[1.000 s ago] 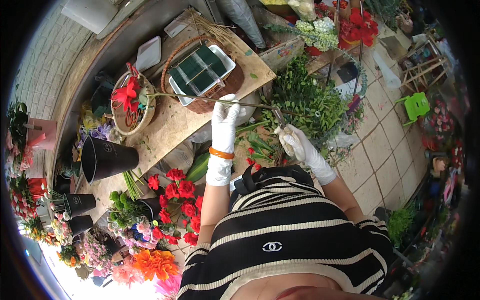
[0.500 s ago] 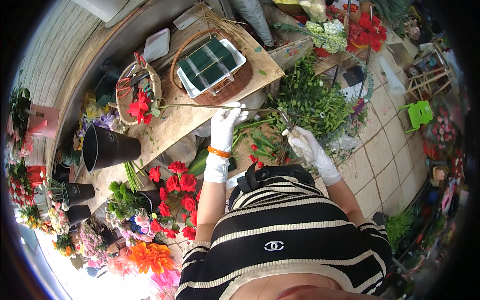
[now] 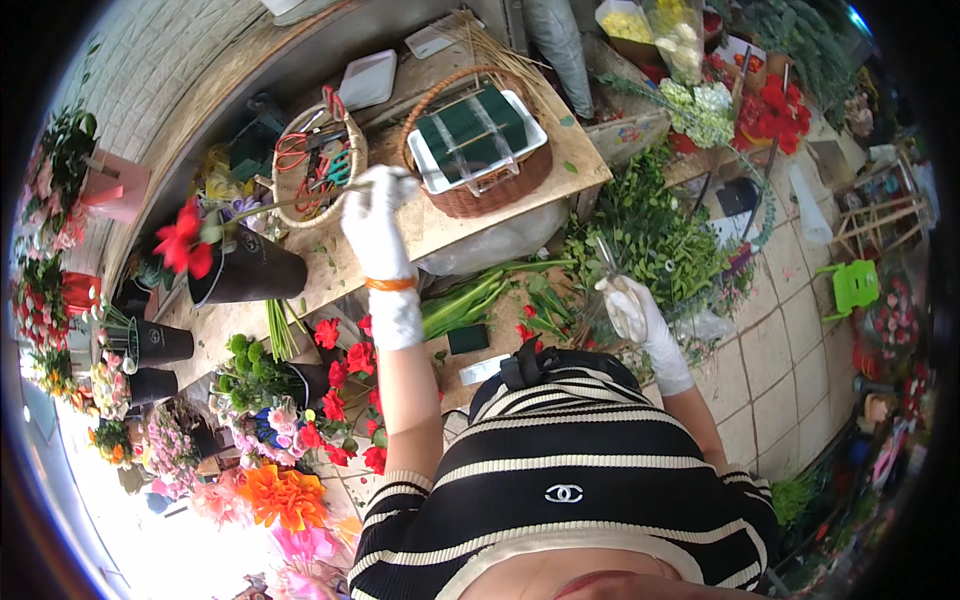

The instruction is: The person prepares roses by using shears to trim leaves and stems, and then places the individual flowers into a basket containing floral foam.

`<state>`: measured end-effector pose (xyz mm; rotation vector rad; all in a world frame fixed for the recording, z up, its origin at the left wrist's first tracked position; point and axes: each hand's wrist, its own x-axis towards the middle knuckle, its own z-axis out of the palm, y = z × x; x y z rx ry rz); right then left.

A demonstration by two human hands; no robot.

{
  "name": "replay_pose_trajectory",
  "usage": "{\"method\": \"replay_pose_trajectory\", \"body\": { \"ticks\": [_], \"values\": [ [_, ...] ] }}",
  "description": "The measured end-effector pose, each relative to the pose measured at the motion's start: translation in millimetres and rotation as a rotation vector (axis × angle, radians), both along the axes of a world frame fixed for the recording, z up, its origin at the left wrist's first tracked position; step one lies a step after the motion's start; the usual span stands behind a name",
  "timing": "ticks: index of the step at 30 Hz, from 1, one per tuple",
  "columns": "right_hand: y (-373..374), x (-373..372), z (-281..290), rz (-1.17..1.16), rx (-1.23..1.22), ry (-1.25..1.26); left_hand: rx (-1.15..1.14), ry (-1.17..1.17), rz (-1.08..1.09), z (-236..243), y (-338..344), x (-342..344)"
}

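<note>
My gloved left hand (image 3: 376, 222), with an orange bracelet at its wrist, is closed on the stem of a red flower (image 3: 183, 238). The bloom hangs out to the left over a black bucket (image 3: 254, 272). Behind that hand stand a round basket (image 3: 289, 184) of red- and teal-handled cutting tools and a brown handled basket (image 3: 470, 202) holding a white tray of green blocks. My gloved right hand (image 3: 628, 308) grips metal shears (image 3: 608, 258) pointing up, in front of leafy greenery.
A wooden bench (image 3: 575, 170) runs diagonally behind my hands. Red roses (image 3: 359, 358), more buckets (image 3: 160, 340) and bouquets fill the lower left. Tiled floor (image 3: 780, 370) lies to the right, with a small green stool (image 3: 855, 285). Cut leaves (image 3: 475, 300) lie below the bench.
My left hand has moved left and up, carrying the red flower from over the round basket to over the black bucket. The shears in my right hand have separated from the stem and moved slightly lower.
</note>
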<state>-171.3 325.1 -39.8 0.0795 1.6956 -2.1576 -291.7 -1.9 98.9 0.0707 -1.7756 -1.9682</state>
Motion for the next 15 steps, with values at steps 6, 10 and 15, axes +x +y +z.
{"method": "replay_pose_trajectory", "body": {
  "ticks": [6, 10, 15],
  "values": [
    [1, 5, -19, -0.087, -0.084, -0.055, -0.1, 0.275, 0.249, 30, -75, -69],
    [0, 10, -24, -0.12, -0.127, -0.156, -0.394, 0.129, 0.183, 13, -80, -108],
    [4, 13, -22, -0.137, -0.136, -0.181, -0.297, 0.053, -0.03, -17, -59, -159]
  ]
}}
